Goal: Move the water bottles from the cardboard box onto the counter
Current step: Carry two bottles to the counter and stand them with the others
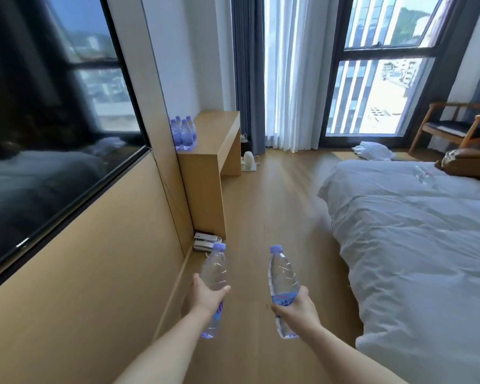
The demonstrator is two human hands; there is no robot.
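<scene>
Water bottles are in both hands: the left hand [209, 296] has its fingers [224, 290] wrapped around the middle of one clear bottle [214, 275], and the right hand [295, 306] has its fingers closed around the label of a second bottle [283, 284], both carried caps forward and tilted away from the person. Well ahead of the fingers, on the near end of the wooden desk [222, 128], a cluster of bottles [184, 133] already stands close to the wall and the desk edge. The cardboard box is not in view. The main risk, as I judge it, lies in the set-down: landing two bottles at once just beside that tight cluster could knock the standing ones over or off the edge. Each grip is one-handed on a smooth, soft-walled bottle, so a squeeze or a slip could drop one onto the floor [275, 206]. Cords and a small device [205, 241] lying on the floor ahead and to the left of the fingers could catch a foot.
</scene>
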